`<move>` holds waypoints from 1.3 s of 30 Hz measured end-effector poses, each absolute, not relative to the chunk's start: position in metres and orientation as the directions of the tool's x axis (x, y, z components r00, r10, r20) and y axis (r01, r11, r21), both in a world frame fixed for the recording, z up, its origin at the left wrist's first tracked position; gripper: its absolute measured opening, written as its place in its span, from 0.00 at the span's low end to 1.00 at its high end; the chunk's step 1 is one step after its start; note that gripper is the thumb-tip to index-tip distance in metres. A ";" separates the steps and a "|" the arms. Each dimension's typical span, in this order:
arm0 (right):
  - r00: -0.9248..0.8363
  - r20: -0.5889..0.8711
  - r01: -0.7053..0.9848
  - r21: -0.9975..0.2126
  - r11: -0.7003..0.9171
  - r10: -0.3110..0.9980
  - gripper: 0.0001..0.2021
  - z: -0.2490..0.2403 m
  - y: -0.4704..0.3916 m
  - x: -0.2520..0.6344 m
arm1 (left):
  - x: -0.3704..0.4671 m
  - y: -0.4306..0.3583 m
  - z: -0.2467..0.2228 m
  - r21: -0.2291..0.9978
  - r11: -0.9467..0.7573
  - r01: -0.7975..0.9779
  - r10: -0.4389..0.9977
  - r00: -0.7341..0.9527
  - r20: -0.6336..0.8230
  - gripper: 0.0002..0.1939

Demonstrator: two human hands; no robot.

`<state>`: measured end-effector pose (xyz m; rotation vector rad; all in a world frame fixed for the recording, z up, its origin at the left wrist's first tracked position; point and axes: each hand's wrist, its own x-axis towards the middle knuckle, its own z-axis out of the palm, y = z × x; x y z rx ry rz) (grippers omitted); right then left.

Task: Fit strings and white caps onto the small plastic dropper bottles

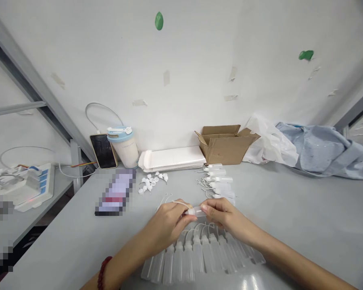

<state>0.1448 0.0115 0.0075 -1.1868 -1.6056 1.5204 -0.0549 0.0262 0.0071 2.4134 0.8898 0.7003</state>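
Note:
Between my two hands lies a small translucent plastic bottle, held sideways above the grey table. My left hand is closed around its white cap end, from which a thin pale tube runs. The fingers of my right hand pinch the bottle's body at the other end. Below my hands a row of similar capped bottles fans out, thin tubes at their tops. Beyond my right hand several more bottles are lined up. Small white caps are scattered past my left hand.
An open cardboard box and a stack of flat white packs stand along the wall. At left are a cup with a blue lid, phones and a power strip. A blue fabric bag lies at right.

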 end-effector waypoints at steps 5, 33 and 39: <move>-0.215 0.107 0.434 -0.880 0.193 0.971 0.16 0.017 0.017 0.155 | -0.077 0.047 0.018 0.459 -0.512 0.726 0.856 0.474 0.204 0.12; -0.218 0.566 0.918 -0.157 0.364 0.795 0.10 -0.003 0.041 0.174 | -0.114 0.077 -0.010 0.076 -0.348 0.935 0.934 0.352 -0.055 0.17; -0.512 0.322 0.725 -0.336 0.602 0.796 0.12 0.014 0.018 0.140 | -0.110 0.075 -0.004 0.129 -0.313 0.941 0.948 0.317 -0.008 0.11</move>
